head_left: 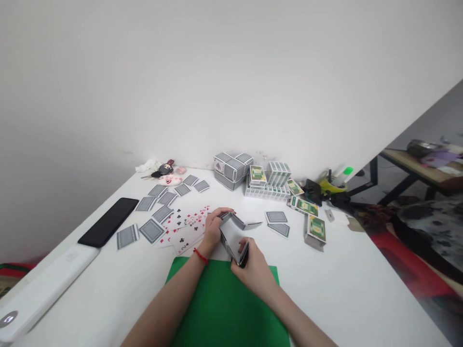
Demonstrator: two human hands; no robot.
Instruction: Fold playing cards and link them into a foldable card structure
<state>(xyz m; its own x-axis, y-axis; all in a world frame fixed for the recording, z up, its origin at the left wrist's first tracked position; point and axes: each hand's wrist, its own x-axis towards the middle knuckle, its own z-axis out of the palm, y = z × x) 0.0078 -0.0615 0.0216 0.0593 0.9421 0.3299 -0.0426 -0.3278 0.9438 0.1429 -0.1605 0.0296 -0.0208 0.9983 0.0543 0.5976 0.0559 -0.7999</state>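
Between my hands is a partly open frame of folded playing cards (228, 245), with flaps standing out at its far side. My left hand (214, 227), with a red string at the wrist, is closed on the frame's left corner. My right hand (255, 262) pinches the near corner, its fingers reaching inside the frame. Beneath the forearms lies a green mat (220, 299). Left of my left hand, face-up playing cards (186, 237) overlap on the table. Further left several grey-backed cards (152, 230) lie scattered, and two more grey-backed cards (277, 217) lie to the right.
Against the wall stand a folded-card block (231, 169) and stacked card boxes (267, 190). A card box (315, 230) stands at right, near a yellow pen holder (331, 183). On the left are a black phone (108, 221) and a long white device (47, 284).
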